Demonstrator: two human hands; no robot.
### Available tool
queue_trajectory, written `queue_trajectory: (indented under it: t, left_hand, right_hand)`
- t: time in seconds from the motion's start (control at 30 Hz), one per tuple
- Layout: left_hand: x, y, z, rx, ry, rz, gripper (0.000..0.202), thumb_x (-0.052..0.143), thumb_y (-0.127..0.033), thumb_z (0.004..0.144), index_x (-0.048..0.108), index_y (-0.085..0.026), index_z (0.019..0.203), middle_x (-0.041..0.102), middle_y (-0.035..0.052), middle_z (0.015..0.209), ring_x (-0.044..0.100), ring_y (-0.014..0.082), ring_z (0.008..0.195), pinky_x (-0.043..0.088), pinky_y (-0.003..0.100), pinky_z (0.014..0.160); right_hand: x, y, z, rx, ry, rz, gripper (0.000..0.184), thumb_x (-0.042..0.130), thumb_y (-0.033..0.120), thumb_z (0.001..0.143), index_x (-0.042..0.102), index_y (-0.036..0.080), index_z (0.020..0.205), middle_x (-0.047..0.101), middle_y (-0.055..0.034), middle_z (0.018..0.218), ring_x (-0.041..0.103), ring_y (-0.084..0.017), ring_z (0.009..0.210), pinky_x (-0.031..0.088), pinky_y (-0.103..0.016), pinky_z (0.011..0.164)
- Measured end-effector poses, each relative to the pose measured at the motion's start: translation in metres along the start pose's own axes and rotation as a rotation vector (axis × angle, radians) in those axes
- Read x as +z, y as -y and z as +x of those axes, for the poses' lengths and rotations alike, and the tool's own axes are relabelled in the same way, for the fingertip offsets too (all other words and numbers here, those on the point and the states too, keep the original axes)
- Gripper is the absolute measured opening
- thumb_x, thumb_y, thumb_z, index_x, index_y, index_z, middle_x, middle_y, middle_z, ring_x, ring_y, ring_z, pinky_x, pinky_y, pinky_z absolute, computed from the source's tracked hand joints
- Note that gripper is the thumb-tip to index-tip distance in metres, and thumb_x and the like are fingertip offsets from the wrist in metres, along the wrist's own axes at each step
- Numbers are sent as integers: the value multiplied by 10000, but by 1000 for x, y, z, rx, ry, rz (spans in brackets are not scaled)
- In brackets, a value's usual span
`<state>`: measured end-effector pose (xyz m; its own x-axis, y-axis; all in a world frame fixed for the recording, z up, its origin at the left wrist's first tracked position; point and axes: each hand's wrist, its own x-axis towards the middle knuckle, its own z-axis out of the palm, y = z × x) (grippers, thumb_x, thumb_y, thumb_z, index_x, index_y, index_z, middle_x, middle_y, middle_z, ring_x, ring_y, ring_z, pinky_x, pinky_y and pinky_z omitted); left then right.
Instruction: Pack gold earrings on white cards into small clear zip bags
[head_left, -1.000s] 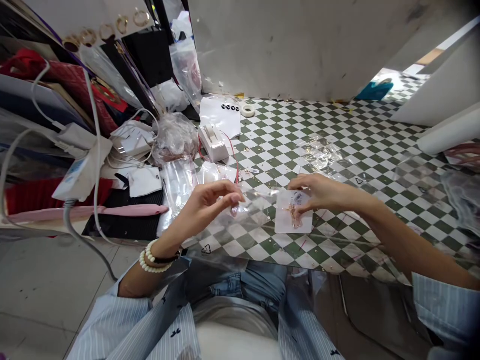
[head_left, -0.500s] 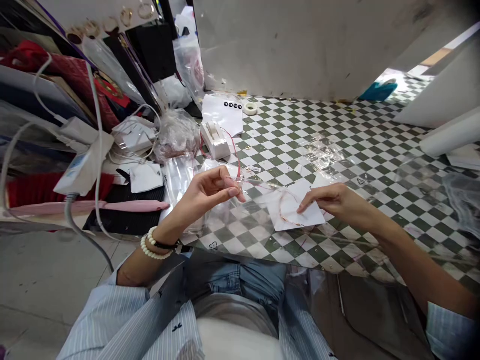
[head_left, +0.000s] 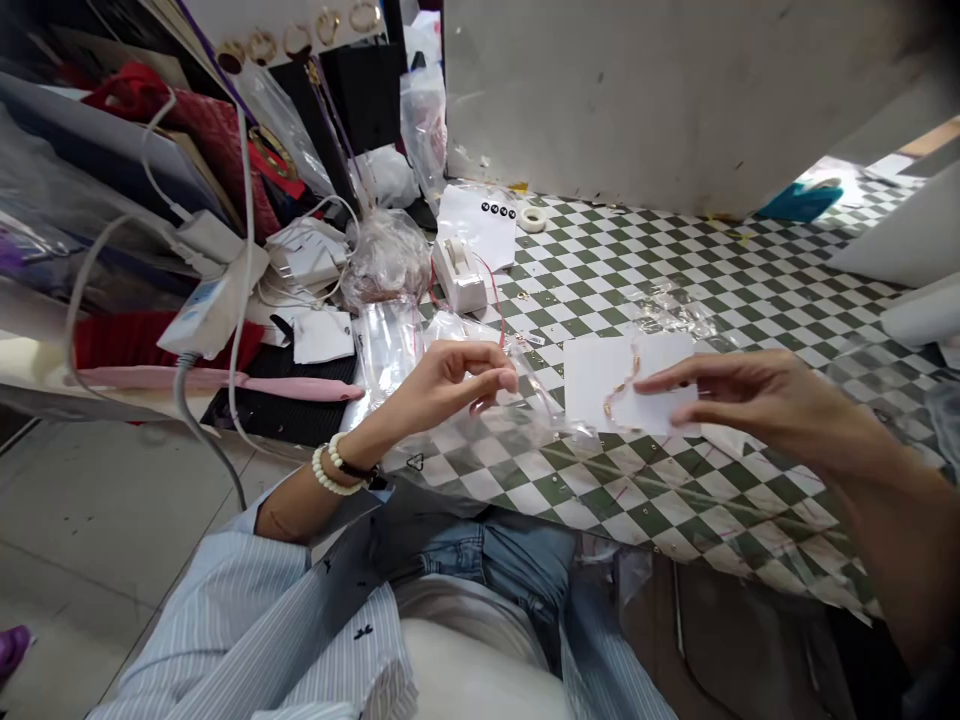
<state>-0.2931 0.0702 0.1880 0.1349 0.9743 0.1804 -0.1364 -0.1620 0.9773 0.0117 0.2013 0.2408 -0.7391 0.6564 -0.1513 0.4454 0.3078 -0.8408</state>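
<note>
The right hand [head_left: 757, 400] is open, its extended fingers [head_left: 667, 378] lying across the right part of a white card [head_left: 660, 365]. The hand is not clenched. A fine gold chain [head_left: 621, 385] lies on the card in a loose curve, left of the fingertips and not touching them. The card rests on the checkered green-and-white bench [head_left: 720, 290], right of centre in the frame.

The left hand [head_left: 450, 385] is at centre, fingers curled, with the thumb and forefinger close together at the edge of a clear plastic bag [head_left: 525, 415]. Whether the bag is gripped cannot be determined. A white beaded bracelet [head_left: 324, 478] encircles the left wrist.

Farther out, toward the top centre, a white tape dispenser [head_left: 459, 278] stands beside a sheet with black dots [head_left: 476, 225] and a roll of tape [head_left: 532, 218]. A crumpled plastic bundle [head_left: 385, 258] lies left of the dispenser. Hoop earrings [head_left: 326, 25] hang at the top edge of the frame, left of centre.
</note>
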Motion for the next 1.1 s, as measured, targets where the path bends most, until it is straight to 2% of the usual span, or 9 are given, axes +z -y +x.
queue_trajectory:
  t: [0.07,0.2,0.23,0.3,0.4,0.53,0.73,0.93,1.1]
  left_hand:
    - [0,0,-3,12,49,23,350,672,-381,927,633,-149,669,556,-17,596,494,50,504,410,170,494]
    - [5,-1,-9,-3,124,28,448,637,-395,949,592,-159,571,559,-7,508,520,81,515,449,205,562]
    - [6,-2,-10,-19,137,20,456,628,-406,953,594,-160,570,564,-2,503,533,88,528,459,211,579]
    - [8,-4,-11,-55,169,-17,440,613,-418,961,617,-157,605,585,6,525,554,97,554,479,219,609]
    - [8,-6,-14,-85,223,-90,293,632,-379,954,705,-144,796,653,27,691,549,80,575,496,215,619]
    - [5,-8,-18,-143,289,-149,208,653,-325,944,735,-147,872,646,30,757,536,60,561,480,184,557]
    - [4,-15,-17,-171,247,-185,217,641,-338,951,685,-143,867,658,20,779,554,38,462,467,154,464]
    - [8,-19,-13,7,174,-113,231,599,-324,982,618,-156,826,505,-53,578,487,24,411,385,136,441]
    - [6,-23,-3,119,119,1,307,628,-369,960,593,-160,737,502,-25,646,449,31,462,377,166,442]
  right_hand:
    - [10,13,1,-14,-191,34,264,852,317,733,805,275,988,759,-72,1022,715,-180,816,618,-250,664]
    - [25,38,3,-30,-411,272,808,902,206,649,592,414,1365,754,24,826,722,-148,747,636,-256,717]
    - [28,42,4,-23,-435,312,803,905,199,641,603,408,1355,749,31,802,718,-137,742,632,-245,731]
    - [32,47,7,13,-463,364,513,902,240,654,758,342,1136,761,5,862,713,-127,779,619,-215,744]
    - [39,46,13,97,-422,453,186,885,342,688,815,283,851,772,-25,973,715,-141,837,617,-208,727]
    - [45,40,18,103,-333,556,160,847,365,746,809,293,885,767,-9,1024,714,-138,901,622,-193,761]
    - [56,52,13,74,-276,662,243,801,339,808,759,362,1047,752,37,1054,722,-135,910,645,-202,757]
    - [63,73,15,128,-305,653,263,730,345,870,712,321,1131,734,7,1134,716,-174,979,655,-243,773]
    - [54,90,21,146,-220,634,213,700,359,883,718,250,1064,734,-30,1136,704,-209,1030,643,-257,771]
